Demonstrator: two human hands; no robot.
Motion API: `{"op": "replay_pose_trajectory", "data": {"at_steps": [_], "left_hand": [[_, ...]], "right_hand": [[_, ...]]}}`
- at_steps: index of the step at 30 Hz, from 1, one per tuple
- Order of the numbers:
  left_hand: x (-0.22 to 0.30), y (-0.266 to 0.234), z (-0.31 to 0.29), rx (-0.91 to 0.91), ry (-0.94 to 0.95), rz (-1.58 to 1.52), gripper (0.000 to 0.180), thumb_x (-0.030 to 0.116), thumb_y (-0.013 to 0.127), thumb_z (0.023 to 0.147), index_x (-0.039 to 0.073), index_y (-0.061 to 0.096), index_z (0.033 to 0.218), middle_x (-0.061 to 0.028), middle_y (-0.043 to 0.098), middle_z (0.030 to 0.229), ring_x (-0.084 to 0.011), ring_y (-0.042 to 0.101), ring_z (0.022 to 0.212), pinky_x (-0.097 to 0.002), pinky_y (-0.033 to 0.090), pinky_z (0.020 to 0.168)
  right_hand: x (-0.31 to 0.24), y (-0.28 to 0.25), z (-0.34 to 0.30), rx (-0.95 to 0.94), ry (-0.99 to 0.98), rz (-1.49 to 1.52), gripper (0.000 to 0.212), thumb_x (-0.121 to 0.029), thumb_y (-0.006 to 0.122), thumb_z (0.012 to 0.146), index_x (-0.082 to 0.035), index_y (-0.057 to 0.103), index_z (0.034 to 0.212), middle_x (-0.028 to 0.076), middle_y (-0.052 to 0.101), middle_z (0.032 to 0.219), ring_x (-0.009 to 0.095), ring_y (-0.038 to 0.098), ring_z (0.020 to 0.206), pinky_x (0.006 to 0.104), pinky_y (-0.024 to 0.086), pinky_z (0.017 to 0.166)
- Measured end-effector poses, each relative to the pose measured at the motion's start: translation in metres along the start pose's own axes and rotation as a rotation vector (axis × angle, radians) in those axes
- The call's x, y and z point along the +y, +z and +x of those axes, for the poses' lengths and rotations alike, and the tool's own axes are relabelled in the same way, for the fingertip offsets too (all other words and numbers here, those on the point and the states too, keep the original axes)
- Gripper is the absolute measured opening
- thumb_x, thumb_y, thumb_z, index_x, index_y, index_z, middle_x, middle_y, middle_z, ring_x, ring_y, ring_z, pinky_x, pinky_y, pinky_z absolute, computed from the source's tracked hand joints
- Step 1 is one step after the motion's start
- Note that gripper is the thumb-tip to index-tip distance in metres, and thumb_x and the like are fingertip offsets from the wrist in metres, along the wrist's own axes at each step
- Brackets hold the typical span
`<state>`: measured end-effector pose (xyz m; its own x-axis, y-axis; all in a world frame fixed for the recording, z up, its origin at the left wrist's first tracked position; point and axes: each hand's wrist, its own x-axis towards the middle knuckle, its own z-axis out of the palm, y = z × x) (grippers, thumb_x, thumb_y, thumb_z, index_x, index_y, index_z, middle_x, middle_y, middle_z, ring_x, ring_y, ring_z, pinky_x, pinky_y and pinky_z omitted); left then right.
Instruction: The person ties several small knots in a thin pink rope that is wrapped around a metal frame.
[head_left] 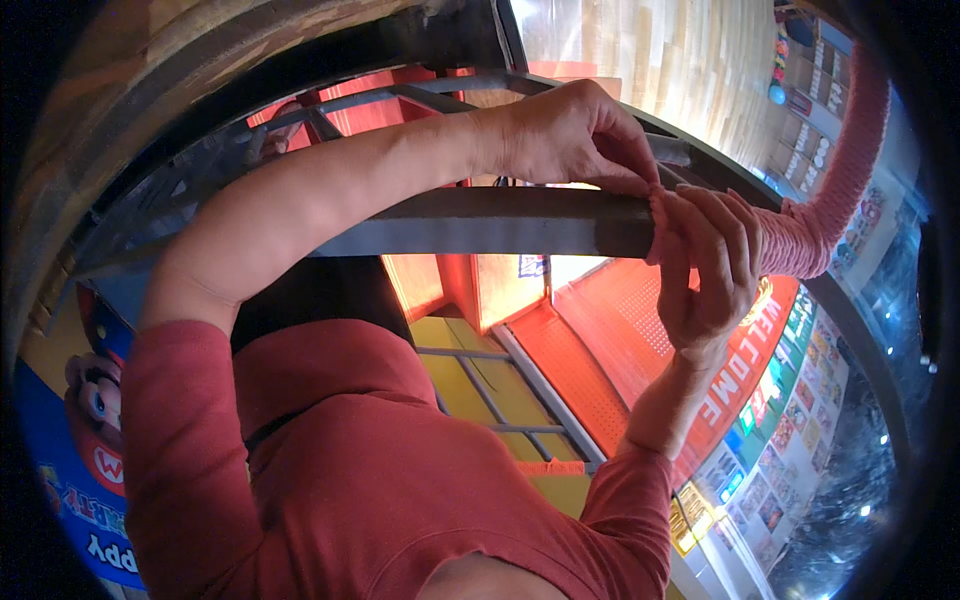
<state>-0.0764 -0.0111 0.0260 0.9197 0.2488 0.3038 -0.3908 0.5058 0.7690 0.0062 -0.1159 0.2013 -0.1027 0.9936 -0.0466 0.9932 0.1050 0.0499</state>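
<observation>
A grey metal rail crosses in front of my chest. Its right part is covered by a pink knitted or yarn-wrapped sleeve, which bunches in ridges and follows a bend upward at the far right. My left hand reaches over the rail, thumb and fingertips pinched on the pink yarn at the sleeve's left edge. Curled round the covered part just beside it is my right hand, its fingers on top. What lies under the right palm is hidden.
Below the rail are a red mat with white lettering and thin grey bars, one wrapped in orange yarn. Further grey bars run beyond my left arm. A blue cartoon-printed panel stands at the left.
</observation>
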Motion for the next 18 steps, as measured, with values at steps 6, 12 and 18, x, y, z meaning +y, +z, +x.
{"op": "replay_pose_trajectory", "data": {"at_steps": [6,12,18], "left_hand": [[0.002,-0.002,0.007,-0.04,0.055,0.125,0.017,0.009,0.068,0.084,-0.001,0.066,0.098,-0.0071,0.068,0.089,-0.0114,0.064,0.081,-0.0251,0.053,0.076],[-0.004,0.006,0.014,-0.042,0.143,0.121,0.021,0.01,0.068,0.08,-0.002,0.065,0.096,-0.0072,0.066,0.08,-0.013,0.062,0.071,-0.0263,0.051,0.067],[0.003,0.0,0.02,-0.118,0.243,0.381,0.019,0.013,0.066,0.081,-0.001,0.064,0.094,-0.0079,0.066,0.078,-0.0135,0.061,0.07,-0.029,0.05,0.064]], "right_hand": [[0.002,-0.017,0.015,-0.283,-0.002,0.025,0.048,-0.025,0.08,0.064,-0.003,0.064,0.104,0.01,0.064,0.102,0.029,0.06,0.096,0.0416,0.046,0.085],[0.012,-0.016,0.021,-0.355,-0.08,0.037,0.059,-0.033,0.082,0.057,-0.002,0.063,0.104,0.012,0.063,0.104,0.031,0.061,0.096,0.0417,0.048,0.083],[0.013,-0.013,0.019,-0.301,0.017,0.138,0.064,-0.04,0.082,0.058,-0.001,0.062,0.104,0.014,0.063,0.103,0.031,0.062,0.094,0.0419,0.049,0.08]]}}
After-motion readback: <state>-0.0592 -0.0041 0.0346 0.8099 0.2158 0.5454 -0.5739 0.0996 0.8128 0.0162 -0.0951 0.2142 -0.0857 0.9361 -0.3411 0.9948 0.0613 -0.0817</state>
